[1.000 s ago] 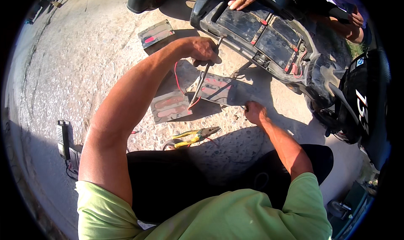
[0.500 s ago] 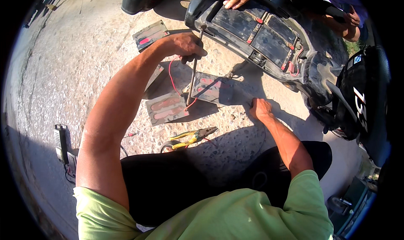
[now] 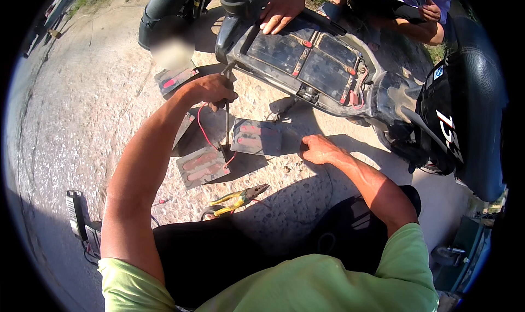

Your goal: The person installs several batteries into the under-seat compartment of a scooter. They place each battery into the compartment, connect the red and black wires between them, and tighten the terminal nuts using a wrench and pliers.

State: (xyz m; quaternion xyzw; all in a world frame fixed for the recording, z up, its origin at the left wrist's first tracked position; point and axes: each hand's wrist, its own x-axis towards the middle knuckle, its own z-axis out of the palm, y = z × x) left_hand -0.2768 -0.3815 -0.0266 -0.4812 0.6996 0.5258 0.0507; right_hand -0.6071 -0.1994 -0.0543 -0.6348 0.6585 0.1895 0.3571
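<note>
My left hand [image 3: 216,89] is closed round a long thin metal rod [image 3: 227,118] with a short crosspiece at its top, which looks like a T-handle wrench. The rod stands nearly upright, its lower end in the gap between two grey batteries, the nearer one [image 3: 203,168] and the right one [image 3: 256,137], both with reddish patches on top. A red wire [image 3: 202,125] runs down beside the rod to the near battery. My right hand [image 3: 318,149] is closed just right of the right battery; whatever its fingertips hold cannot be made out.
Pliers with yellow handles [image 3: 235,199] lie nearer me. Another battery [image 3: 174,81] rests beyond my left forearm. Ahead stands a scooter frame [image 3: 306,95] with batteries in its open bay; another person's hand [image 3: 281,10] rests on it. A finned charger-like box [image 3: 76,215] lies far left.
The view has shifted, so the batteries, pliers and scooter appear further left, with the batteries and pliers lower. My left hand stays on the rod; my right hand stays closed beside the right battery.
</note>
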